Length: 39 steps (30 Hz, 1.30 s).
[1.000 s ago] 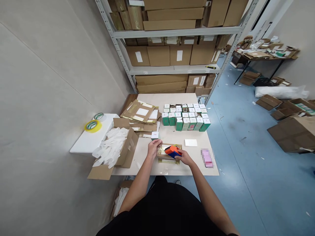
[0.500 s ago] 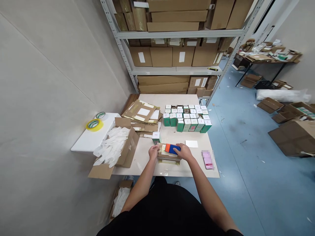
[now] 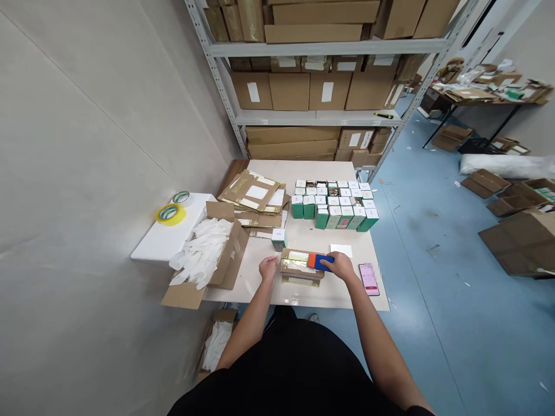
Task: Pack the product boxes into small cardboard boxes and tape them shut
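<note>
My right hand (image 3: 341,266) grips a blue and orange handheld tool (image 3: 321,262), whose exact kind I cannot make out. Its orange end lies over the right part of a small brown cardboard box (image 3: 299,268) with shiny tape and pale labels. Just left of that box, my left hand (image 3: 268,267) has its fingers pinched together; what they hold, if anything, is too small to name. Behind the left hand stands a single white and green carton (image 3: 279,239). A white card (image 3: 341,250) lies behind the right hand.
Several white and green cartons (image 3: 333,208) stand in rows at the back right. Flattened cardboard (image 3: 255,193) is stacked at the back left. An open box of white gloves (image 3: 203,245), tape rolls (image 3: 170,214) and a phone (image 3: 369,279) are around. A metal shelf (image 3: 321,118) rises behind.
My right hand has moved right with the blue and orange tool along the box top. My left hand has drawn slightly away from the box's left end. The camera view has shifted a little.
</note>
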### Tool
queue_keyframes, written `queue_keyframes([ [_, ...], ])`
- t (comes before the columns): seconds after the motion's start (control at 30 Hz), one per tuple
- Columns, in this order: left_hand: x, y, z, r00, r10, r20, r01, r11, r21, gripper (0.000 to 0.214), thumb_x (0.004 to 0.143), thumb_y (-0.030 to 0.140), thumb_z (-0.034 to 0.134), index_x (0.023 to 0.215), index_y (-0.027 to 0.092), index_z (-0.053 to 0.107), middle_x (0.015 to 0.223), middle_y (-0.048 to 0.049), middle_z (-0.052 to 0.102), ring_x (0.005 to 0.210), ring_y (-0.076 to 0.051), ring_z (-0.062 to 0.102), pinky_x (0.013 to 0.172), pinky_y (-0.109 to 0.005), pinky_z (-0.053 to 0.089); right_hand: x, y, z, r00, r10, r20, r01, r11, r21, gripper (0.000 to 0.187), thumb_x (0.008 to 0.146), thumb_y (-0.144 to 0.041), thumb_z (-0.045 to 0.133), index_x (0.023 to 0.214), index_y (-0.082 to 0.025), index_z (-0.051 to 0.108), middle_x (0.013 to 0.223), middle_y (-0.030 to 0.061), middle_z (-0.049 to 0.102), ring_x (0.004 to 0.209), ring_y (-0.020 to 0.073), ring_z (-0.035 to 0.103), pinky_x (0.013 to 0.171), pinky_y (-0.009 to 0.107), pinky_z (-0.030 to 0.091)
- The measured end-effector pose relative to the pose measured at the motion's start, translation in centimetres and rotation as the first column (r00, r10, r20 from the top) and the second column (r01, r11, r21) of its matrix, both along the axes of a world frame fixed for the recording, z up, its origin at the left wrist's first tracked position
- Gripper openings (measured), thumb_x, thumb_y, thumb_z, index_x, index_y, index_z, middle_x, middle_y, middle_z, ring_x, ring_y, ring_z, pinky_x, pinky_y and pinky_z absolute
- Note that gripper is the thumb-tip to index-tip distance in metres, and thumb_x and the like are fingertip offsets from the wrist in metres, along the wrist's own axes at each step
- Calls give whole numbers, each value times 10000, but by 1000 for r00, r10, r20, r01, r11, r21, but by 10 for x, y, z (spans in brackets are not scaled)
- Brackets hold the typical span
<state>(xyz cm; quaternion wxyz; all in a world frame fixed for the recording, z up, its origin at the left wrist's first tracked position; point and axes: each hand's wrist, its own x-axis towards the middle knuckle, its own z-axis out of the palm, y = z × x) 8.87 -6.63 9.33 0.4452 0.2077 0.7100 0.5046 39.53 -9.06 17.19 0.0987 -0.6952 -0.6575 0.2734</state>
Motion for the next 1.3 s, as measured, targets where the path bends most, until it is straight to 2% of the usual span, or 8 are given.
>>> queue_keyframes([
  [0.63,9,4,-28,1000,-3,2,3,992,-126,241,605,348,801,734,175,693,656,-11,665,634,-163,640,674,-305,533,-16,14,-4,996,20,87,-16,999,-47,367,923,-552,670,1040,-224,787,1076,100,782,1007,263,705,769,296,464],
  [0.8,7,-1,-34,995,-91,-51,75,964,-256,407,581,318,803,941,149,714,611,7,622,570,-208,639,599,-343,525,-19,14,-4,988,43,147,-33,997,-67,329,916,-510,692,1006,-208,786,1059,119,782,996,267,708,780,300,462],
  [1.0,0,-3,-20,952,-217,-216,169,961,-220,597,680,236,744,1271,203,661,1135,-119,720,1019,-267,705,952,-393,523,-11,3,-14,993,26,118,-19,998,-55,323,912,-493,690,1044,-214,782,1091,97,786,1000,247,711,781,286,466],
  [1.07,1,3,-9,899,-327,-292,297,944,-144,590,740,275,729,1323,229,650,1342,-129,656,1167,-283,658,1058,-393,471,-10,1,-16,994,15,110,-9,998,-61,328,908,-499,694,1044,-215,783,1091,98,787,994,246,711,771,283,466],
  [1.13,6,8,0,693,-574,-436,602,794,-90,710,731,342,783,1413,256,608,1519,-126,542,1339,-327,556,1132,-408,417,-11,1,-16,995,7,103,0,998,-68,341,909,-511,694,1054,-215,782,1090,105,786,993,251,711,764,285,467],
  [1.2,13,11,5,356,-766,-536,834,519,-187,981,604,389,900,1507,284,530,1652,-118,389,1499,-400,364,1190,-455,347,-13,3,-14,995,2,105,6,997,-77,349,913,-519,690,1060,-216,779,1090,110,783,999,257,711,768,289,469],
  [1.27,20,12,6,97,-841,-532,879,323,-350,1241,458,378,974,1575,315,437,1725,-109,241,1566,-467,179,1209,-515,299,-15,6,-12,993,9,119,1,996,-85,344,919,-519,681,1050,-216,778,1086,112,780,1003,261,711,774,294,471],
  [1.3,22,13,6,30,-853,-521,867,282,-411,1310,429,364,984,1598,327,392,1742,-106,188,1571,-486,135,1202,-534,300,-16,8,-11,991,18,132,-6,996,-89,342,921,-520,677,1039,-215,778,1080,114,780,1000,262,711,774,295,472],
])
